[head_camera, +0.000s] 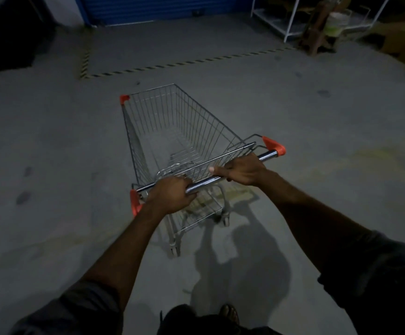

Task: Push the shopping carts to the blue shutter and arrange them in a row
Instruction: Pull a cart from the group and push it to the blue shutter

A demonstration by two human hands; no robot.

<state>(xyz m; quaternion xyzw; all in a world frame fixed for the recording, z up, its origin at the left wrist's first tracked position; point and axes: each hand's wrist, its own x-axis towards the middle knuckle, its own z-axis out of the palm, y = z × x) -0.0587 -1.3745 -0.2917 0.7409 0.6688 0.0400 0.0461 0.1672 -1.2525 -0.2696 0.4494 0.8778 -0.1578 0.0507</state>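
Note:
A wire shopping cart (172, 131) with orange corner caps stands on the grey concrete floor in front of me, its basket empty. My left hand (170, 194) grips the left part of its chrome handle bar (201, 184). My right hand (242, 171) grips the same bar further right, thumb lying along it. The cart's front points up and slightly left toward the blue shutter (162, 8), which fills the top middle of the view, some distance away.
A yellow-black striped floor line (184, 62) marks a bay before the shutter. A white metal rack (293, 20) and a wooden stool (317, 32) stand at the top right, with cardboard boxes (399, 42) beside them. A dark mass (8, 44) sits at top left.

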